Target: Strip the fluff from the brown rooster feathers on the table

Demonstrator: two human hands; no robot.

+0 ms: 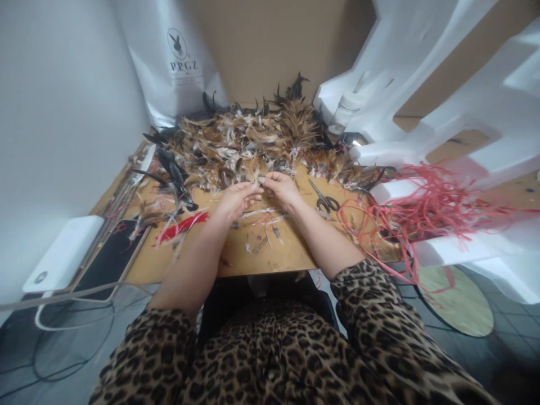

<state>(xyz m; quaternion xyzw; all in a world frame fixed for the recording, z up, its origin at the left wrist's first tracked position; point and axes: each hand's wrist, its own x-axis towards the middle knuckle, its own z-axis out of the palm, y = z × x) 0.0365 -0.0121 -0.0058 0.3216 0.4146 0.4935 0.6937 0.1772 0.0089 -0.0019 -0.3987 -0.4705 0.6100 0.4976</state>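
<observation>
At the front of a big pile of brown and white feathers (228,132), my two hands meet over the table. Pinched between them is a small bunch of feathers (255,167), brown at the tips and pale at the base. My left hand (239,198) has its thumb and forefinger closed on the pale base, with the other fingers curled. From the other side my right hand (280,188) pinches the same bunch. Black-handled scissors (324,198) lie just right of my right hand. Red ribbon strips (182,226) rest left of my left wrist.
A tangle of red plastic strings (442,205) hangs over white foam pieces (405,190) at the right. On the left are a white box-shaped device (65,253) with a cable and a dark flat panel (109,259). Behind the feathers stands a printed silver bag (177,84); a clear bottle (343,115) is at the back right.
</observation>
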